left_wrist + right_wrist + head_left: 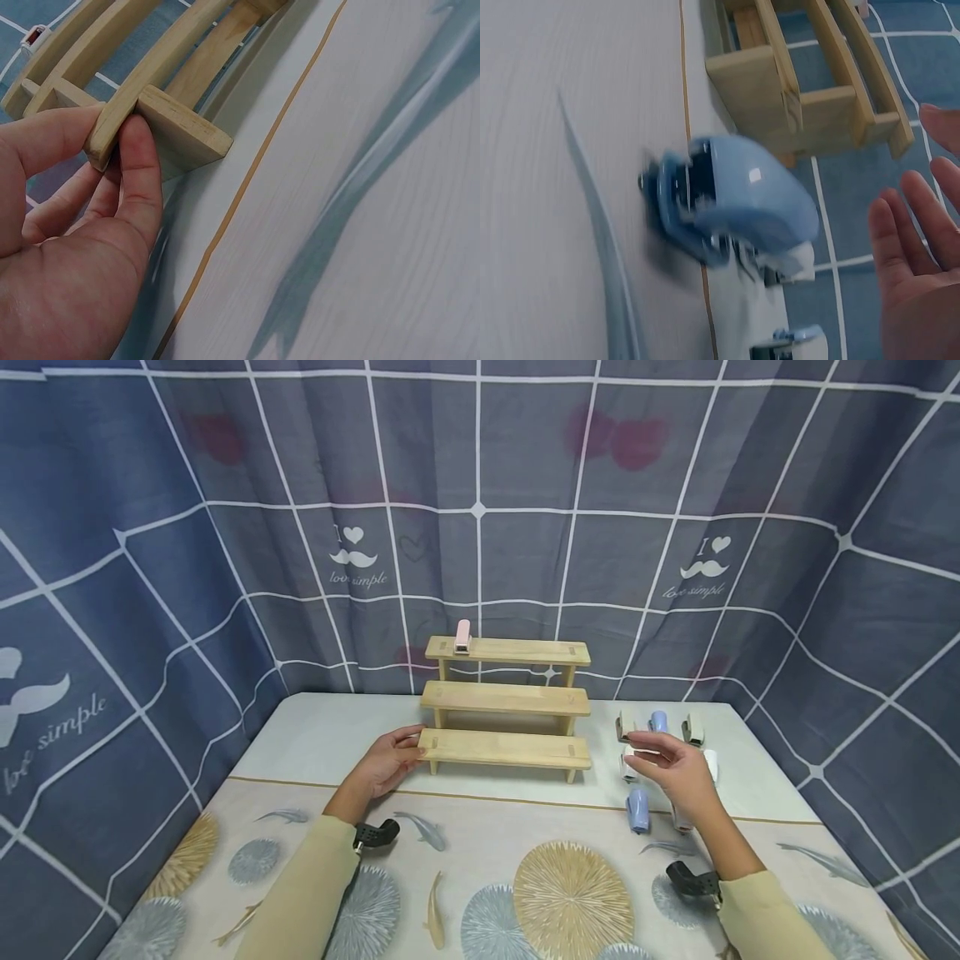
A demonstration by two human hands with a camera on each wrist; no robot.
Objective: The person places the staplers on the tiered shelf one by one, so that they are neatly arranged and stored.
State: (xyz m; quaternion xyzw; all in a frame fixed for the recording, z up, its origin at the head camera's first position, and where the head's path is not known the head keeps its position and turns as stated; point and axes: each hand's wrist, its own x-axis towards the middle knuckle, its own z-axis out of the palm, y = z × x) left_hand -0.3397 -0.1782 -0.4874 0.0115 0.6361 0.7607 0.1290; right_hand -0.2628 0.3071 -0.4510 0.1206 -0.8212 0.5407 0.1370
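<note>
My left hand (386, 766) pinches the left end of the lowest board of a three-step wooden display rack (504, 746). In the left wrist view, thumb and fingers (139, 169) meet around that board's end. A pink stapler (462, 637) stands at the left of the top step. My right hand (678, 774) hovers over a group of small staplers to the right of the rack, fingers extended and holding nothing. A blue stapler (757, 191) fills the middle of the right wrist view, apart from the fingers. A white stapler (627, 764) sits beside the right fingertips, partly hidden.
Behind the near staplers are a cream stapler (693, 729), another blue stapler (657, 721) and a second cream stapler (625, 724). A patterned cloth (420, 893) covers the near part of the white table (322, 735). Dark checked curtains (525, 560) hang behind and on both sides.
</note>
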